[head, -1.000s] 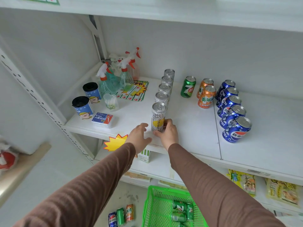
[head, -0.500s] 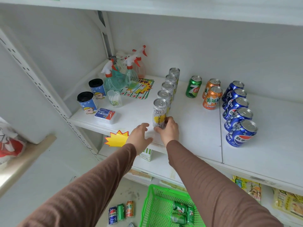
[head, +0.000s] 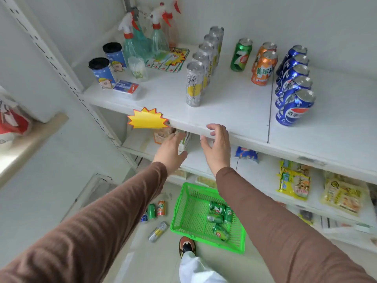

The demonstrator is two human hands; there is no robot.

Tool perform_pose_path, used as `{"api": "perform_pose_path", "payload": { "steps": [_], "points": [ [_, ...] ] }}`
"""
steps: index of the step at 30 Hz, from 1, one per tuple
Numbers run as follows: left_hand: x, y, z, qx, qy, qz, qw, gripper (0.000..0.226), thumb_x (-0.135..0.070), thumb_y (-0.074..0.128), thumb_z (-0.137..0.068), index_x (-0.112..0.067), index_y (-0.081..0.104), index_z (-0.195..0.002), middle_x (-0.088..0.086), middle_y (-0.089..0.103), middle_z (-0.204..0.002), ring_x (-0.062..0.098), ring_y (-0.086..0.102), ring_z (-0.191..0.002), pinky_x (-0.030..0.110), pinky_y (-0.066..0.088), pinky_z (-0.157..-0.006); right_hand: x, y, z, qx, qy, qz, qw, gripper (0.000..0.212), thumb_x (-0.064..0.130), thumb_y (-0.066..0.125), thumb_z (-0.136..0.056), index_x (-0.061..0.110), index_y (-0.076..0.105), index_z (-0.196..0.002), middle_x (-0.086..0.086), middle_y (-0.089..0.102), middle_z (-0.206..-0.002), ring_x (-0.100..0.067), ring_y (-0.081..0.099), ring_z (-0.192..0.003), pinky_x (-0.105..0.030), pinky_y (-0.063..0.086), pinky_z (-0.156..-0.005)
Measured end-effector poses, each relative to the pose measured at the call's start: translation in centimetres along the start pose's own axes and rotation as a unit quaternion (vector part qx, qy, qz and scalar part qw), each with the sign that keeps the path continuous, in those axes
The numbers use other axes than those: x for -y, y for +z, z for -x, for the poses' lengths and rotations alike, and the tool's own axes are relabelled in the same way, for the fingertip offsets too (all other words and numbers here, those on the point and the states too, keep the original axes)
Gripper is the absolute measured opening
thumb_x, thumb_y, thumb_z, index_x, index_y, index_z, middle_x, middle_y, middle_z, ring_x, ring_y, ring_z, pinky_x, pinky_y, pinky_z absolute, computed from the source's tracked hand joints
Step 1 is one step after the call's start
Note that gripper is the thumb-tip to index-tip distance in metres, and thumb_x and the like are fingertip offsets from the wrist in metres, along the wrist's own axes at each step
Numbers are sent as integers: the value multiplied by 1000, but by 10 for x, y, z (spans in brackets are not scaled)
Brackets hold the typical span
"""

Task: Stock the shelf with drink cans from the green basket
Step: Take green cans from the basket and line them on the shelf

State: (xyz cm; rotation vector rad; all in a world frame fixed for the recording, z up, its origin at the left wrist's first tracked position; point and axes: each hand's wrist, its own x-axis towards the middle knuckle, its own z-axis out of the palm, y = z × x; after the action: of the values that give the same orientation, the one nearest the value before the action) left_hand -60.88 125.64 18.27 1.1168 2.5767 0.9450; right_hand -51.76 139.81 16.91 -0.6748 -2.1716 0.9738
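White shelf [head: 234,111] holds upright slim silver cans [head: 194,84]; both hands [head: 216,148] open, empty.

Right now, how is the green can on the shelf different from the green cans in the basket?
The green can on the shelf stands upright, but the green cans in the basket lie on their sides. The green can on the shelf stands alone between the silver and orange rows, while the green cans in the basket are jumbled together, touching. The first sits on the shelf; the others wait down in the green basket. Both look like the same drink.
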Motion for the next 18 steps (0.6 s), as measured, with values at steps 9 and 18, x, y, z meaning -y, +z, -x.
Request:
{"api": "perform_pose_path", "payload": {
  "steps": [9, 18],
  "points": [
    [28, 110, 129, 108, -72, 32, 991, 59, -13, 68, -78, -9, 48, -134, 12, 55, -128, 29, 53, -117, 37, 41, -103, -107, -26, 153, 67, 115, 75, 988, 23, 6, 62, -88, 14, 60, -110, 2, 56, -109, -20, 58, -94, -39, 49, -86],
    [77, 259, 187, 189, -162, 32, 968, 63, -18, 66, -83, -12, 41, -140, 11, 50, -137, 27, 47, -126, 39, 38, -107, -272, -8, 246, 149, 329, 138, 922, 22, 8, 63, -91, 9, 61, -113, -9, 61, -118, -30, 62, -104, -39, 49, -90]
  ]
}}
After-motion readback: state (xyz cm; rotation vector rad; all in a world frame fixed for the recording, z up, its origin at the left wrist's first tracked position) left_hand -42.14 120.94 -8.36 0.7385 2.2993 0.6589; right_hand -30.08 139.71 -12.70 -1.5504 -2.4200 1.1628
